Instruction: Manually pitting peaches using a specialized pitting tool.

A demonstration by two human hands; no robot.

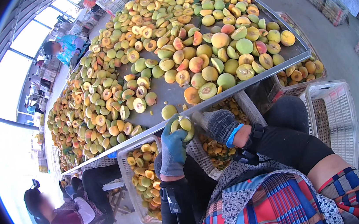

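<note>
My left hand [173, 146], in a grey and blue-green work glove, is shut on green-yellow cut fruit [184, 128], likely peach, just below the metal table's front rim [148, 130]. Pieces of the fruit sit between thumb and fingers. Close to its right is my right hand [219, 124], in a dark grey knit glove with a blue band at the wrist. Blur hides its fingertips, and whether they hold anything is unclear. Beneath both hands stands a plastic crate [200, 152] with small orange-brown fruit pieces [217, 151]. A whole green-yellow fruit [169, 112] rests on the table near my left hand.
Halved and whole peaches [200, 63] are heaped across the metal table [164, 95]. A crate of halves [146, 215] stands left of my legs; a white crate [336, 117] stands to the right. A co-worker [72, 217] sits at left; another person [67, 48] is beyond the table.
</note>
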